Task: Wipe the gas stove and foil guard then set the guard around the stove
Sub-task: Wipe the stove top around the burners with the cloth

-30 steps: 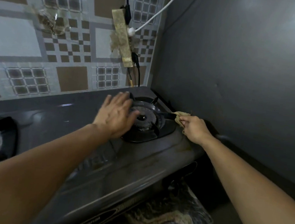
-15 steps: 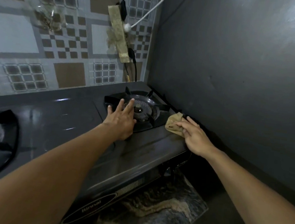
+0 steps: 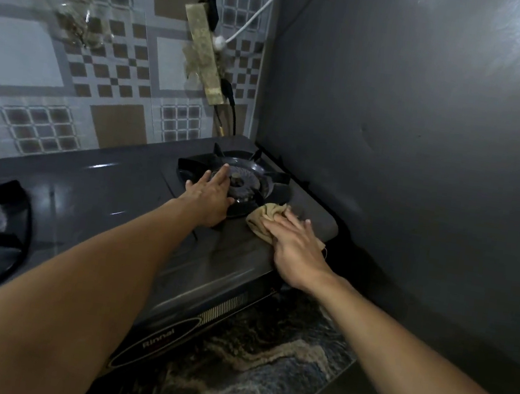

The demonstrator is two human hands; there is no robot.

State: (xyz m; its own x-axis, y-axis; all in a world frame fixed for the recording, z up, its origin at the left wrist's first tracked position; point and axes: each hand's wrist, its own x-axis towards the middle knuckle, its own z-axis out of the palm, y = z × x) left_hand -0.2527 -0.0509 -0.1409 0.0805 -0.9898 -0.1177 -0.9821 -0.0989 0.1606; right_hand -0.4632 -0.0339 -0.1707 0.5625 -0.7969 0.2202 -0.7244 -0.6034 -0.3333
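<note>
Wiping step underway: right hand [image 3: 295, 245] pressing flat, fingers straight, on tan cloth [image 3: 264, 218] at gas stove [image 3: 141, 189] top's right front corner, beside burner [image 3: 240, 183]. Left hand [image 3: 208, 195] resting open, no grip, on burner grate edge, steadying. Foil guard not showing anywhere. Next move likely calling for sweeping cloth across rest of top. Marbled tabletop [image 3: 252, 353] lying beneath stove; patterned tile wall [image 3: 70, 75] behind, grey wall [image 3: 425, 119] at right.

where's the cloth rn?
Head view: the cloth lies on the gas stove top's right front corner, under the right hand, just right of the burner.
</note>
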